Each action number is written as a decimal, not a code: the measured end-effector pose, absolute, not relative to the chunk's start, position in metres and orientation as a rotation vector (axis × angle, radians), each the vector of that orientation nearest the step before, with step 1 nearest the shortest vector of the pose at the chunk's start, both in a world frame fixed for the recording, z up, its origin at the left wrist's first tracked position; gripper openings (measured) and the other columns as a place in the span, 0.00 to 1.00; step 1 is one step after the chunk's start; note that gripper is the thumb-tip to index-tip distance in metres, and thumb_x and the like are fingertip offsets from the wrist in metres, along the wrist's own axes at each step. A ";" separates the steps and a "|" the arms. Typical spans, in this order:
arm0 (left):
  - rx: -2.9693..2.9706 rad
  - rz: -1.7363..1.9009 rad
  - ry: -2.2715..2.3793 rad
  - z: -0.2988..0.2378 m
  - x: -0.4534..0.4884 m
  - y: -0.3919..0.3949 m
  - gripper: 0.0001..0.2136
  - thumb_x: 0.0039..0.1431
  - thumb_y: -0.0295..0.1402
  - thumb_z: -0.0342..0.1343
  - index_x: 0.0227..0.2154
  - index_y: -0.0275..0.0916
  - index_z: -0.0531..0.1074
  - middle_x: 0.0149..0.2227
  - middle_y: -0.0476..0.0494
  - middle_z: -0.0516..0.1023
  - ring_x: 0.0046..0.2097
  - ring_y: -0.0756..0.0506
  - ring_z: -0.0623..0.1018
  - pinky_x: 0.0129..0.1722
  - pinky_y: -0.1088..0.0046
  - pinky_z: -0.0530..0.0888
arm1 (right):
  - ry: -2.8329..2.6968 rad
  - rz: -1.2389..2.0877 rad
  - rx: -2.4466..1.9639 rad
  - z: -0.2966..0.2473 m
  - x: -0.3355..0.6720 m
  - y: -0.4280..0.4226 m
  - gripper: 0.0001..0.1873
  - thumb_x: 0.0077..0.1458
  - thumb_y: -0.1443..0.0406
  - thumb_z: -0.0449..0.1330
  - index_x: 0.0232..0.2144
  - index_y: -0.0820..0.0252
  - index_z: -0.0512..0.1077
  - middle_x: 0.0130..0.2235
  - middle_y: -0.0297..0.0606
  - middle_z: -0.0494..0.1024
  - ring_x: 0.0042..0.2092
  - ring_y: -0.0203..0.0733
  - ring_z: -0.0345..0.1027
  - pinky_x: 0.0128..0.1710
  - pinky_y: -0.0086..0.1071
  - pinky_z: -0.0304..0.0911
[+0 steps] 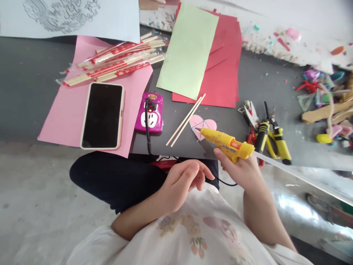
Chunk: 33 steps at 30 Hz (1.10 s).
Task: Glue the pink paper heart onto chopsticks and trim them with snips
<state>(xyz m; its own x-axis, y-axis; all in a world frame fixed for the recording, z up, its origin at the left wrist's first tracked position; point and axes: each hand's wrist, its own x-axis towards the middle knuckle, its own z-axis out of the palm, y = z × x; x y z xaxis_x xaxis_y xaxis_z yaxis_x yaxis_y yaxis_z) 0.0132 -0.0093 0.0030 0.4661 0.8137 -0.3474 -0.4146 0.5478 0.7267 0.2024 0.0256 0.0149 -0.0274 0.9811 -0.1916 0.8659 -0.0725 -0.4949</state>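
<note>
My right hand (242, 171) is wrapped round the handle of a yellow hot glue gun (224, 142). A long clear glue stick (300, 172) trails out of the gun's back end. The nozzle points left, over a pink paper heart (196, 123) with thin blue lines across it; whether they touch I cannot tell. My left hand (183, 180) hovers above my lap, loosely curled with its fingers a little apart and nothing visible in it. Two bare wooden chopsticks (185, 120) lie side by side, left of the heart.
A phone (102, 116) and wrapped chopsticks (116, 60) lie on pink paper (63, 110). A black cord runs from a purple power socket (150, 112). Green paper (190, 48) overlaps red sheets (224, 73). Pliers and cutters (263, 134) lie right, near craft scraps (331, 106).
</note>
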 end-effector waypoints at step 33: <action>0.631 0.808 0.773 -0.002 0.014 -0.007 0.20 0.65 0.43 0.43 0.32 0.34 0.75 0.21 0.49 0.66 0.23 0.54 0.62 0.22 0.76 0.55 | -1.837 0.699 -2.085 0.004 0.207 0.034 0.19 0.53 0.48 0.57 0.31 0.56 0.73 0.23 0.34 0.73 0.27 0.42 0.68 0.27 0.34 0.60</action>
